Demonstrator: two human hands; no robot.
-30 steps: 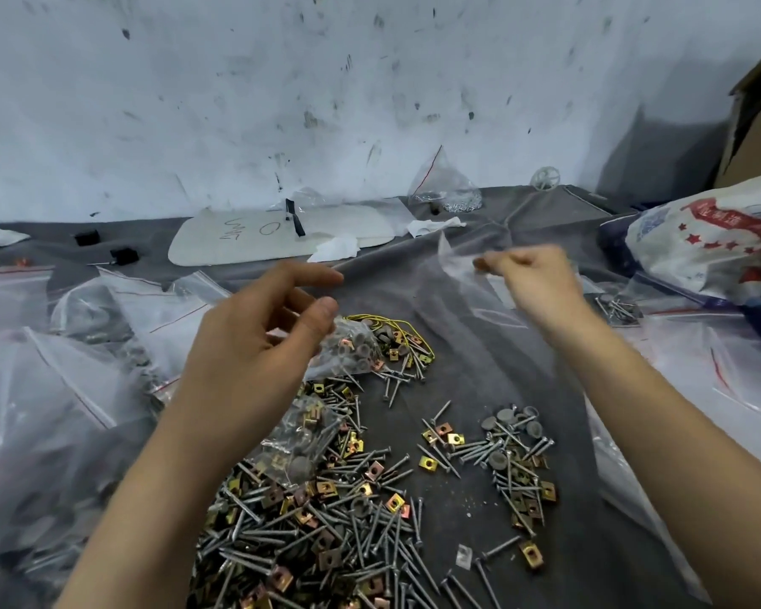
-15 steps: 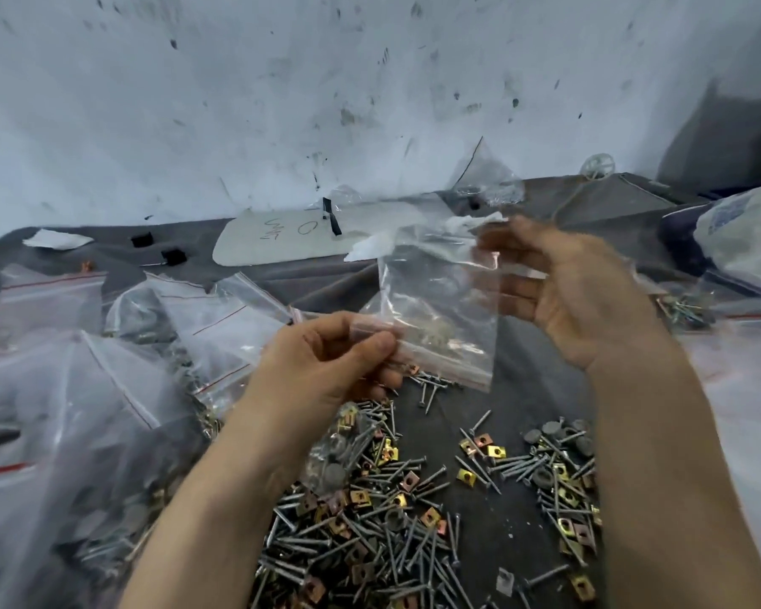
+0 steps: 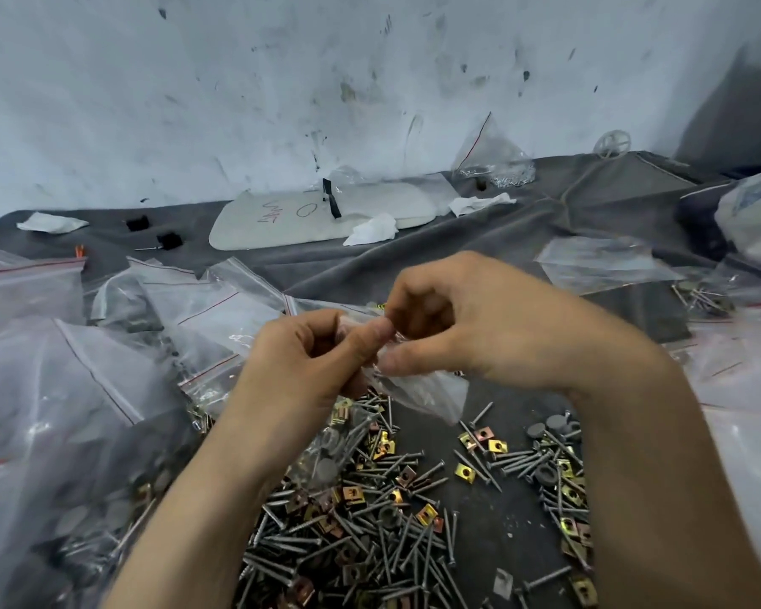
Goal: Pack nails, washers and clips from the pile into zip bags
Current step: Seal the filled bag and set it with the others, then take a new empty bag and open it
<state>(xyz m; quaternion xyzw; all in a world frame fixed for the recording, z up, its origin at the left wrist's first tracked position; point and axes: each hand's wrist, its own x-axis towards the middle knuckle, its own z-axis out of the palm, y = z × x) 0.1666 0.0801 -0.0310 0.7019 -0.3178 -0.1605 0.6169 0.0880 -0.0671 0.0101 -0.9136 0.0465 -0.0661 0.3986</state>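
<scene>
Grey cloth (image 3: 523,239) covers the work surface below a scuffed white wall (image 3: 238,103). Both hands meet above it: the left hand (image 3: 313,362) and the right hand (image 3: 479,331), fingers curled, pinch the top of a clear zip bag (image 3: 427,389) that hangs just under them. Beneath the hands lies the pile (image 3: 370,520) of nails, washers and clips, and filled bags (image 3: 84,389) are heaped out beyond the left hand

Cool, even light fills the scene softly, the wall (image 3: 194,103) bright but shadowed dark at its upper right corner, a pale sheen lying on the zip bags (image 3: 40,367) at left, edges bowed by the wide lens, and the left hand (image 3: 308,358) and right hand (image 3: 479,327) slightly blurred.
</scene>
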